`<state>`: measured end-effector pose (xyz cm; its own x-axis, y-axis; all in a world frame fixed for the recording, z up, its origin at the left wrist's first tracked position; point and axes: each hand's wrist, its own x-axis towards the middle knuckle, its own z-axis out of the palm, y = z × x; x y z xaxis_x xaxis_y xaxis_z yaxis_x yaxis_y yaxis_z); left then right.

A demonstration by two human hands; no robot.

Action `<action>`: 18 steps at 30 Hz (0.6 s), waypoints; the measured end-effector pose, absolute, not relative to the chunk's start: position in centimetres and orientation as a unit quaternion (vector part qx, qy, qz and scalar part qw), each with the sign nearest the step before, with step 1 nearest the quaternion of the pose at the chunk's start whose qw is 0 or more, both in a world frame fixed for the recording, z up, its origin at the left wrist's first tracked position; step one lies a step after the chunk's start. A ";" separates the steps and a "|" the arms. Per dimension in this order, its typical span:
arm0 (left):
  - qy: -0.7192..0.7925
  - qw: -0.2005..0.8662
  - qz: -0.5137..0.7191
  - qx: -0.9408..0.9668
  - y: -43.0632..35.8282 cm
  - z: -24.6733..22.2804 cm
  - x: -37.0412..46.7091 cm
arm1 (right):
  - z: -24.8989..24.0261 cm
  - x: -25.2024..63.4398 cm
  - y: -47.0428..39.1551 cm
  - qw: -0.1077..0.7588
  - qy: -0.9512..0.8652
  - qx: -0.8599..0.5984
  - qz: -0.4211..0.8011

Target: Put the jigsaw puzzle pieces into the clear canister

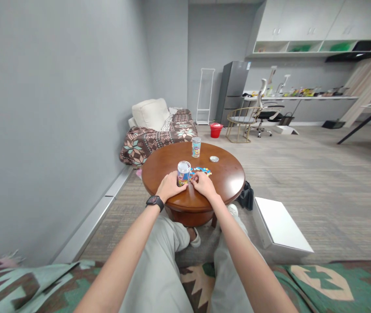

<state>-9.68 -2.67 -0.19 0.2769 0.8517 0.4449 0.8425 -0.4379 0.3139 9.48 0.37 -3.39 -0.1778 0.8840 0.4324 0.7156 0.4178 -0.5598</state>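
Observation:
A printed can (pixel 183 176) with a silver rim stands upright near the front of the round wooden table. My left hand (pixel 169 187) is wrapped round its lower left side. Just right of the can, my right hand (pixel 203 184) has its fingertips pinched together close to the tabletop; whatever they hold is too small to make out. Beyond both hands lies a spread of small blue, white and yellow pieces (pixel 201 170), probably jigsaw pieces. A second printed can (pixel 196 148) stands farther back, and a round silver lid (pixel 214 159) rests to its right.
The brown table (pixel 229 174) sits in front of my knees. Right of it are a white box (pixel 283 221) and a black bag (pixel 246 195) on the floor. Behind stand a patterned sofa (pixel 159 141), a red bucket (pixel 215 130) and a gold-framed chair (pixel 242 124).

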 end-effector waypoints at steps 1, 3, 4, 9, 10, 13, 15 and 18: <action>0.532 0.010 0.283 0.798 -2.8 -0.1 -9.6 | -3.4 9.5 0.4 0.368 -0.755 -0.528 0.126; 0.533 0.014 0.283 0.797 -2.9 0.1 -9.5 | -3.5 9.7 0.5 0.375 -0.750 -0.526 0.141; 0.532 0.016 0.284 0.798 -2.9 0.1 -9.5 | -3.6 9.7 0.6 0.378 -0.749 -0.524 0.148; 0.528 0.022 0.289 0.798 -2.9 0.0 -9.5 | -3.9 10.1 1.0 0.381 -0.765 -0.497 0.153; 0.530 0.021 0.288 0.797 -3.0 0.0 -9.5 | -3.9 10.2 1.0 0.379 -0.771 -0.493 0.141; 0.535 0.017 0.282 0.796 -2.9 -0.1 -9.5 | -3.8 10.2 0.8 0.365 -0.784 -0.491 0.104; 0.534 0.012 0.279 0.798 -2.8 -0.2 -9.5 | -3.8 10.2 0.7 0.358 -0.790 -0.488 0.093; 0.532 0.008 0.280 0.799 -2.7 -0.5 -9.6 | -3.9 10.2 0.8 0.361 -0.795 -0.477 0.102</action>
<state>-9.60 -2.65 -0.48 0.2774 0.8550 0.4382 0.8460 -0.4335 0.3103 10.24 0.77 -3.86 -0.2845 0.8325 0.4754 0.6848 0.5235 -0.5070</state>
